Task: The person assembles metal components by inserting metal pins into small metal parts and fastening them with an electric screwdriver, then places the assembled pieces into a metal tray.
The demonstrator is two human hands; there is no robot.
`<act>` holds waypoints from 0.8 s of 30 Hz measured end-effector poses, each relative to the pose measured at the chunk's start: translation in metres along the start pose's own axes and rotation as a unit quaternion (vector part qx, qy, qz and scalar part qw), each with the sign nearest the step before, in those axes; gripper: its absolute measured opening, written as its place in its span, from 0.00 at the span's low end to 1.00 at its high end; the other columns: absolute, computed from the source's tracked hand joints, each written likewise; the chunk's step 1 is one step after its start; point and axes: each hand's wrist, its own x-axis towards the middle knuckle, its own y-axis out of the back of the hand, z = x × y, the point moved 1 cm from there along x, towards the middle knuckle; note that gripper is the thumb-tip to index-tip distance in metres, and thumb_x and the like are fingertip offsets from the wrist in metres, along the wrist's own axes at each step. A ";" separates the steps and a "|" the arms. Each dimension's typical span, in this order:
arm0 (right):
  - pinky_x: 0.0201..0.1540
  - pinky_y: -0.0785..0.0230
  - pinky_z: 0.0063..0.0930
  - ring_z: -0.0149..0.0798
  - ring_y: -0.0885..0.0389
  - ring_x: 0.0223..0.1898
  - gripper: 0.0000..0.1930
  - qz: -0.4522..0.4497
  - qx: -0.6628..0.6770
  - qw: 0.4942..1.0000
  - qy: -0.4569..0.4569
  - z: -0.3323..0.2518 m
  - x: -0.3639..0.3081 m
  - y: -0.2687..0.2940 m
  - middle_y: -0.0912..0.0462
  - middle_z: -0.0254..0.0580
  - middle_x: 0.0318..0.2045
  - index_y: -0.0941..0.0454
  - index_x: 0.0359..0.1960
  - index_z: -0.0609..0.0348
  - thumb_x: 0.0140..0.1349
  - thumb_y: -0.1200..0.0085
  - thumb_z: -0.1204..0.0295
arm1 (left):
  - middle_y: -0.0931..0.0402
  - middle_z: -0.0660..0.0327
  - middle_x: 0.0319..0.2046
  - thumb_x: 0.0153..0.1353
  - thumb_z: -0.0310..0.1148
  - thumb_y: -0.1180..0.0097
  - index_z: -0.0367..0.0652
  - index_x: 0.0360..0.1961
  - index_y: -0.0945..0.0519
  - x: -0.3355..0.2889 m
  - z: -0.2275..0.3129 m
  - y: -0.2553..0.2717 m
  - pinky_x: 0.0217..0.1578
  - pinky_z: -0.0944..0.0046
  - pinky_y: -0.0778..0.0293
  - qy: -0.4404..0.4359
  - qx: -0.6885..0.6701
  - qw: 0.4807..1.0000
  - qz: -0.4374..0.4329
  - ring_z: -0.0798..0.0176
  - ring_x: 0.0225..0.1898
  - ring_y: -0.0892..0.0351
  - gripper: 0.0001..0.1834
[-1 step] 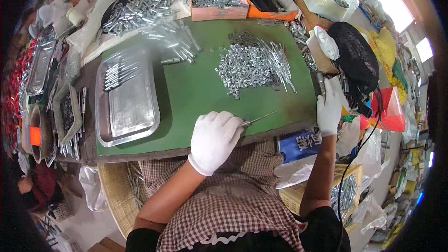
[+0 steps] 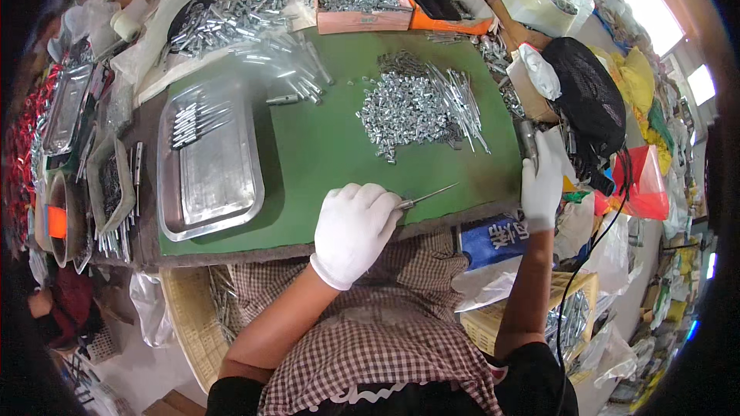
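Observation:
My left hand (image 2: 356,229), in a white knit glove, is closed at the near edge of the green work mat (image 2: 308,173). From its fingers a thin metal rod with a thicker silvery end (image 2: 420,196) sticks out to the right. At the mat's right edge my right hand (image 2: 543,181), gloved too, is closed along a grey metal cylinder (image 2: 529,140); its lower end is hidden by the fingers. Ahead lies a heap of small silvery sleeves (image 2: 401,112), with loose thin rods (image 2: 466,108) against its right side.
To the left stands a metal tray (image 2: 220,189) holding several rods with silvery ends. Silvery tubes (image 2: 285,69) spill across the far left corner. Boxes of parts, including a pink box (image 2: 362,21), line the back. A black cable (image 2: 590,262) hangs at the right.
My right hand and the grey cylinder have shifted very slightly to the left. My left hand and its rod look unchanged.

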 end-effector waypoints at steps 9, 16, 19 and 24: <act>0.36 0.23 0.47 0.58 0.16 0.32 0.34 -0.267 0.186 0.937 0.127 -0.138 -0.070 0.064 0.17 0.51 0.32 0.29 0.74 0.44 0.65 0.34 0.59 | 0.20 0.63 0.33 0.52 0.30 0.30 0.48 0.37 0.17 -0.002 -0.002 0.002 0.38 0.51 0.28 0.006 0.012 1.000 -0.012 0.53 0.36 0.20 0.11; 0.41 0.21 0.46 0.63 0.13 0.41 0.40 -0.249 0.223 0.941 0.055 -0.124 -0.071 0.053 0.13 0.59 0.42 0.33 0.76 0.46 0.62 0.31 0.63 | 0.20 0.64 0.33 0.53 0.30 0.30 0.49 0.39 0.16 -0.003 -0.002 -0.001 0.38 0.52 0.28 -0.002 0.022 1.000 0.000 0.54 0.35 0.20 0.12; 0.52 0.19 0.38 0.50 0.10 0.51 0.31 0.004 0.230 0.973 0.003 -0.085 -0.047 0.034 0.14 0.57 0.57 0.23 0.68 0.62 0.63 0.33 0.70 | 0.21 0.64 0.33 0.53 0.31 0.29 0.50 0.41 0.15 -0.003 0.001 -0.002 0.38 0.52 0.28 -0.004 0.025 1.000 -0.003 0.54 0.35 0.20 0.13; 0.55 0.28 0.51 0.56 0.17 0.48 0.25 -0.001 -0.079 0.997 -0.012 -0.033 -0.001 0.023 0.14 0.51 0.45 0.20 0.64 0.51 0.65 0.35 0.64 | 0.21 0.65 0.36 0.52 0.31 0.29 0.51 0.42 0.14 0.003 0.006 -0.003 0.39 0.52 0.28 0.003 0.026 1.000 -0.007 0.55 0.37 0.21 0.14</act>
